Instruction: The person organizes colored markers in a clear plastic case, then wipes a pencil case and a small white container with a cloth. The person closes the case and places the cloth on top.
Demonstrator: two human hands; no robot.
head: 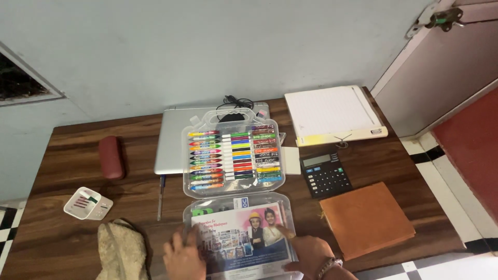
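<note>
Both hands low at the bottom edge of the view, palms down, backs up. Left hand (182, 255) flat, fingers (193, 237) spread a little and pointing up and away from the body, grip loose and unclosed, pressing rather than clasping. Right hand (309, 253) angled inward from the right, index finger (284, 232) stretched out up and to the left, other fingers curled lightly under, nothing clasped. Band of a watch on the right wrist. Forearms cut off by the frame.
</note>
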